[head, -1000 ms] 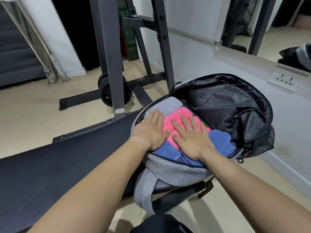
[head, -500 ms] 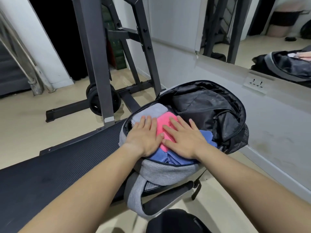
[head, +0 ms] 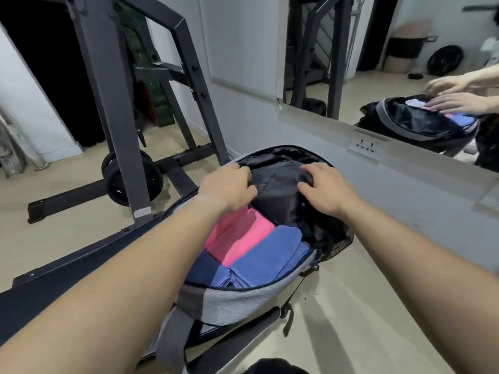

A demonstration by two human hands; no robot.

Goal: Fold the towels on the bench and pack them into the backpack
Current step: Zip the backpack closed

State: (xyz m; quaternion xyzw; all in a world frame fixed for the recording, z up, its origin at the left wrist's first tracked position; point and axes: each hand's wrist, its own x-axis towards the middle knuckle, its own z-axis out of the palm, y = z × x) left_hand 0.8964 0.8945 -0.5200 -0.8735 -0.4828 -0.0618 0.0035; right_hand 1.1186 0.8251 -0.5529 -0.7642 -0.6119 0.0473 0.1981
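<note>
- Left hand (head: 225, 188) and right hand (head: 328, 191), flat on the towels half a second before, found lifted off and moved up to centre frame, onto the black flap (head: 278, 190) of the backpack (head: 243, 300).
- Left hand curled shut on the flap's left edge, thumb and fingers pinching the lining; right hand closed on the flap's right side, fingertips tucked over the fabric and partly hidden.
- Both forearms stretched in from the bottom corners of the frame, crossing over the near rim of the bag.
- Pink towel (head: 243, 236) left uncovered just below the hands, folded, lying in the open compartment.
- Blue towel (head: 267, 255) seen beside it toward lower right, also folded, touching the pink one and the grey front wall.
- Grey towel, visible a second before at the top of the stack, not seen from the head view; probably under the left hand or flap, cannot tell.
- Backpack resting on the end of the bench (head: 67, 273), centre to lower centre, mouth gaping, straps hanging below.
- No loose towels noted on the visible bench surface at lower left.
- Mirror (head: 405, 58) at upper right showing the same two hands over the bag.
- Judged: pressing-down step finished, packing essentially complete; grip on the flap read as the start of closing the bag.
- Risk judged: blue towel corner sitting high at the rim, liable to catch in the zip if the flap were pulled over without tucking.
</note>
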